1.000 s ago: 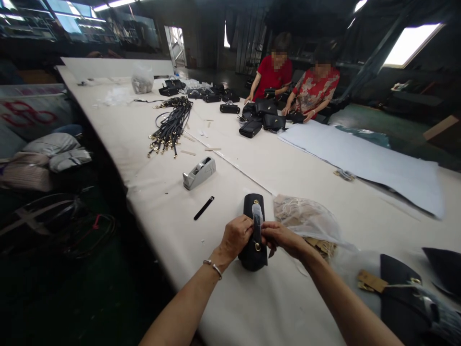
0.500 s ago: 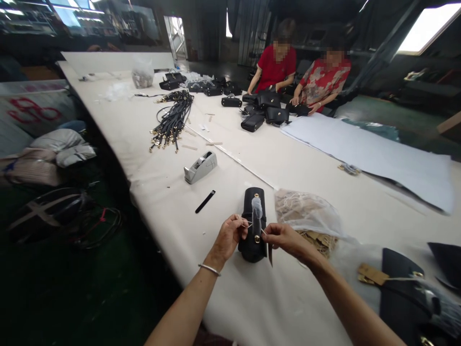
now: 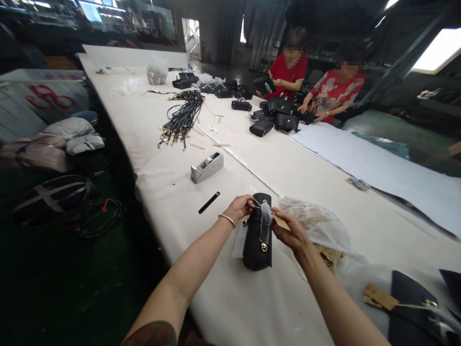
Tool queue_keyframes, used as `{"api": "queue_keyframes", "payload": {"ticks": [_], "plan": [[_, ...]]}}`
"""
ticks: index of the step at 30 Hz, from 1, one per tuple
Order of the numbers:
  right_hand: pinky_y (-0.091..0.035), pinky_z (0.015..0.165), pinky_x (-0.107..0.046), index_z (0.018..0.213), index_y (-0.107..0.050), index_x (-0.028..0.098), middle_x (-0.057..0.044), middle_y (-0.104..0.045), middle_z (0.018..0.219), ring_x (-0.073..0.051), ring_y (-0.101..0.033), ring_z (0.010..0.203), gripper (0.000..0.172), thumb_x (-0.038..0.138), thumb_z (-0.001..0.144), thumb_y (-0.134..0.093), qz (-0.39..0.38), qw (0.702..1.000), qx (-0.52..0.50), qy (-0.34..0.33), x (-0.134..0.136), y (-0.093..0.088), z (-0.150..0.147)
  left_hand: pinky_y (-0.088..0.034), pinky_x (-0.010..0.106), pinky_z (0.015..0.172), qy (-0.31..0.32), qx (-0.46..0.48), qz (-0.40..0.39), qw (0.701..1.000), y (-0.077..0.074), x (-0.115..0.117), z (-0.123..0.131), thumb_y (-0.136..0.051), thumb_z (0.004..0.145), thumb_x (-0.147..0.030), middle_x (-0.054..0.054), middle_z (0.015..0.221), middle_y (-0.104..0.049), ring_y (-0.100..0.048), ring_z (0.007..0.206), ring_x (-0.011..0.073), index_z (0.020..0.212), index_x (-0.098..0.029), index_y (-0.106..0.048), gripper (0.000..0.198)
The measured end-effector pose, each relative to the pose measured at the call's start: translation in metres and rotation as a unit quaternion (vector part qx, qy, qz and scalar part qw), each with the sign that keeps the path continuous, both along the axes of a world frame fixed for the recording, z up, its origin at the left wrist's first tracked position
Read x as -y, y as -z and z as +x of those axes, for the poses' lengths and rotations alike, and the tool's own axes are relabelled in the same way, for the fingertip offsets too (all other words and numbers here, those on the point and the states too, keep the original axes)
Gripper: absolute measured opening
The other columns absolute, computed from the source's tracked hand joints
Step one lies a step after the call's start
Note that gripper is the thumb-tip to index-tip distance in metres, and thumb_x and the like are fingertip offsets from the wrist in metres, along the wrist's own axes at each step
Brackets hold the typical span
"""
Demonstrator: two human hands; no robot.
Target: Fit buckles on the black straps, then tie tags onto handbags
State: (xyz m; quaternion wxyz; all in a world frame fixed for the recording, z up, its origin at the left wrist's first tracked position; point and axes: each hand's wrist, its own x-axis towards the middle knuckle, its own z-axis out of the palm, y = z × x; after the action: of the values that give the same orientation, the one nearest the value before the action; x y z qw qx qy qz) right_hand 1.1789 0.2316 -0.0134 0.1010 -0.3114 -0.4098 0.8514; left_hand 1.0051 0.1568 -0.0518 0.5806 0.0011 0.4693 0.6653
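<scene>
A black handbag (image 3: 256, 257) stands on the table before me, its handle (image 3: 265, 226) wrapped in clear plastic and fixed with gold fittings. At the bag's far left side, my left hand (image 3: 240, 208) pinches a thin white string (image 3: 257, 203) that runs toward the handle. My right hand (image 3: 292, 232) is closed at the right of the handle, holding a brown cardboard hang tag (image 3: 281, 221) between thumb and fingers. Part of the string near the handle is hidden.
A grey tape dispenser (image 3: 208, 167) and a black strap piece (image 3: 209, 202) lie left. Right are a plastic bag of tags (image 3: 317, 223) and another tagged black bag (image 3: 410, 307). Farther off are black straps (image 3: 183, 115), piled handbags (image 3: 281, 113) and two people handling bags.
My left hand has moved to the bag's far end, drawing the string. My right hand has moved forward along the handle and now has the tag. One co-worker has lifted a bag.
</scene>
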Motion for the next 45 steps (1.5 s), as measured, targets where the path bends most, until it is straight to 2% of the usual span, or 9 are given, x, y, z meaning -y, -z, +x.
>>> {"api": "queue_keyframes", "payload": {"ticks": [6,11,16,21,28,33,38,42,45], "plan": [[-0.058,0.077,-0.02,0.105,-0.066,0.02,-0.002,-0.074,0.097,-0.013,-0.07,0.091,0.027,0.019,0.079,-0.068,-0.037,0.997,-0.041,0.058,0.001,0.01,0.002,-0.036,0.017,0.044,0.009,-0.001,0.044,0.999,-0.009,-0.004,-0.011,-0.061,0.089,-0.025,-0.008,0.053,-0.04,-0.042,0.046,0.0052,0.065,-0.015,-0.048,0.029],[-0.06,0.079,-0.024,0.098,-0.067,0.022,-0.002,-0.075,0.099,-0.016,-0.071,0.089,0.021,0.018,0.078,-0.072,-0.045,0.997,-0.025,0.058,0.006,0.01,0.012,-0.028,0.017,0.043,0.012,-0.03,0.142,0.989,-0.025,0.02,-0.003,-0.068,0.077,-0.028,-0.008,0.054,-0.037,-0.045,0.049,0.0058,0.064,-0.018,-0.043,0.03],[-0.059,0.066,-0.021,0.1,-0.066,0.016,-0.006,-0.074,0.087,-0.014,-0.071,0.072,0.032,0.016,0.073,-0.082,-0.044,0.999,0.018,-0.002,0.03,0.005,0.033,-0.027,0.02,0.047,0.018,-0.1,0.182,0.978,-0.02,0.069,0.021,-0.068,0.077,-0.031,-0.007,0.054,-0.045,-0.042,0.051,0.0071,0.068,-0.019,-0.045,0.027],[-0.059,0.072,-0.027,0.109,-0.061,0.014,-0.012,-0.074,0.095,-0.017,-0.071,0.077,0.046,0.029,0.073,-0.085,0.024,0.99,0.116,-0.071,0.042,-0.004,0.056,-0.037,0.023,0.061,0.061,-0.281,0.141,0.948,-0.007,0.11,0.05,-0.061,0.084,-0.031,-0.003,0.063,-0.056,-0.048,0.06,0.0102,0.076,-0.017,-0.052,0.018],[-0.045,0.05,-0.022,0.07,-0.064,0.013,-0.002,-0.065,0.059,-0.013,-0.06,0.054,0.049,0.06,0.068,-0.08,0.176,0.941,0.228,-0.177,0.054,-0.015,0.066,-0.042,0.026,0.071,0.104,-0.412,0.13,0.896,-0.023,0.134,0.086,-0.062,0.086,-0.033,0.001,0.08,-0.06,-0.053,0.076,0.0138,0.079,-0.017,-0.067,0.018],[-0.018,0.035,-0.013,0.064,-0.06,0.013,0.007,-0.048,0.049,0.0,-0.028,0.039,0.047,0.048,0.06,-0.09,0.044,0.987,0.15,-0.03,0.074,-0.007,0.061,-0.046,0.031,0.092,0.071,-0.384,0.169,0.905,-0.023,0.14,0.089,-0.061,0.088,-0.033,0.007,0.106,-0.059,-0.057,0.101,0.0194,0.093,-0.019,-0.073,0.019],[-0.026,0.034,-0.009,0.074,-0.063,0.014,0.005,-0.056,0.057,0.0,-0.038,0.042,0.054,0.048,0.048,-0.095,-0.006,0.99,0.125,0.07,0.087,0.005,0.054,-0.054,0.028,0.073,0.07,-0.346,0.138,0.925,-0.015,0.148,0.094,-0.062,0.087,-0.034,0.01,0.133,-0.049,-0.061,0.09,0.0162,0.1,-0.021,-0.072,0.021],[-0.023,0.03,-0.01,0.071,-0.062,0.014,0.006,-0.056,0.059,0.002,-0.031,0.037,0.054,0.052,0.05,-0.093,-0.001,0.989,0.103,0.102,0.104,0.007,0.048,-0.054,0.037,0.091,0.053,-0.464,0.132,0.874,-0.011,0.156,0.116,-0.055,0.089,-0.022,0.009,0.153,-0.032,-0.057,0.117,0.0244,0.122,-0.027,-0.065,0.034],[-0.02,0.029,-0.011,0.076,-0.063,0.014,0.006,-0.056,0.06,0.003,-0.025,0.034,0.053,0.055,0.054,-0.09,0.003,0.991,0.086,0.105,0.118,0.006,0.047,-0.038,0.047,0.114,0.018,-0.55,0.122,0.826,-0.009,0.157,0.13,-0.05,0.09,-0.015,0.009,0.155,-0.03,-0.036,0.141,0.0287,0.132,-0.028,-0.057,0.045]]}}
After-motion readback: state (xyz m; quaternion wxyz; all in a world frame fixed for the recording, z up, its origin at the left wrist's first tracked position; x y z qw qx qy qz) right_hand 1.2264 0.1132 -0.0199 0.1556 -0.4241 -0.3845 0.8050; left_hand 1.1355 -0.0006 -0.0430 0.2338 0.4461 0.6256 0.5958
